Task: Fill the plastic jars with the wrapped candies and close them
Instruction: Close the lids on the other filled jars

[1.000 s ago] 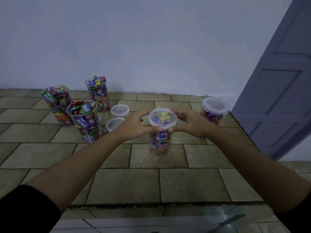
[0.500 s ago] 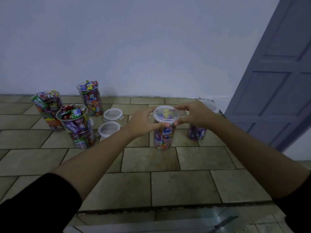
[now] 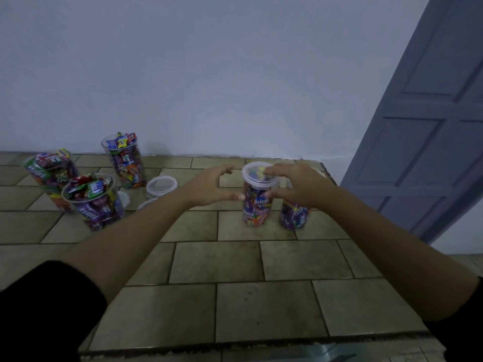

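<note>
A candy-filled clear plastic jar (image 3: pixel 257 209) with its lid (image 3: pixel 253 176) on stands on the tiled floor. My right hand (image 3: pixel 300 186) grips its lid and upper rim from the right. My left hand (image 3: pixel 211 186) hovers just left of it with fingers spread; only the thumb tip is close to the jar wall. A second closed jar (image 3: pixel 294 218) stands right beside it, partly hidden behind my right hand. Three open jars heaped with wrapped candies stand at the left (image 3: pixel 95 205), (image 3: pixel 49 173), (image 3: pixel 126 163).
A loose clear lid (image 3: pixel 160 185) lies between the open jars and my left arm; another lid (image 3: pixel 145 205) peeks out below it. A white wall runs along the back, a grey door (image 3: pixel 431 126) stands at the right, and the tiled surface drops off at a step edge (image 3: pixel 235 346) near me.
The lidded jar has travelled right and now stands next to the other closed jar. My left hand has come off it and spread its fingers; my right hand stays on the lid.
</note>
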